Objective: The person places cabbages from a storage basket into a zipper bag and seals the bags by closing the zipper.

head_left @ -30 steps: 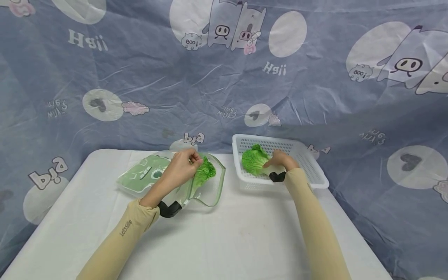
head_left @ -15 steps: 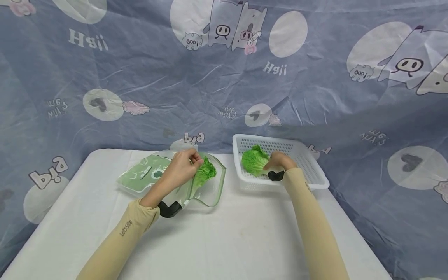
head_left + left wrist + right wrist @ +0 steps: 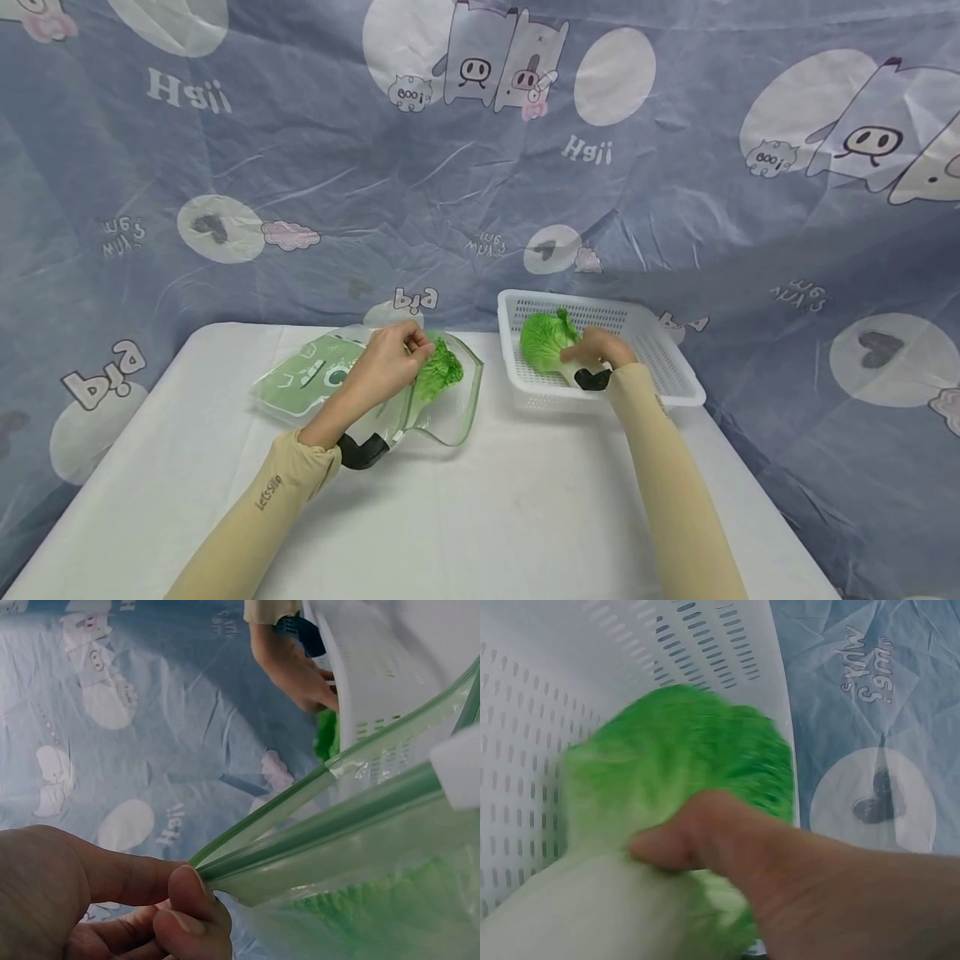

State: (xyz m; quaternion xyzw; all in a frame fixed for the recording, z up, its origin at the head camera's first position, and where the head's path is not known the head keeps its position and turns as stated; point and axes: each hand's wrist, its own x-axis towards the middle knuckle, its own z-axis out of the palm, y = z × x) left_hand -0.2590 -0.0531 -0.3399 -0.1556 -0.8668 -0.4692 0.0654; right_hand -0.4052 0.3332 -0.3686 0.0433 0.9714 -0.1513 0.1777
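My left hand (image 3: 386, 362) pinches the rim of a clear green zip bag (image 3: 296, 383) between thumb and fingers. The left wrist view shows the green zip strip (image 3: 337, 825) spread apart at its mouth. Inside the bag lies a lettuce leaf (image 3: 437, 375), frilly green on top and paler toward the stem. Over at the right, my right hand (image 3: 602, 346) grips a second lettuce leaf (image 3: 546, 340) within a white basket (image 3: 678, 367). Its thumb lies across the pale stem in the right wrist view, where the leaf (image 3: 675, 750) looks blurred; the other fingers are hidden behind it.
Both the bag and the slotted plastic basket rest on a white-covered table (image 3: 517, 500), near its back edge. Directly behind hangs a blue-grey cloth (image 3: 420, 200) printed with pigs. Black wrist straps and beige sleeves cover the forearms.
The right hand has shifted slightly, and the leaf it grips has turned and tilted up a little inside the basket. My left hand and the bag stay in place.
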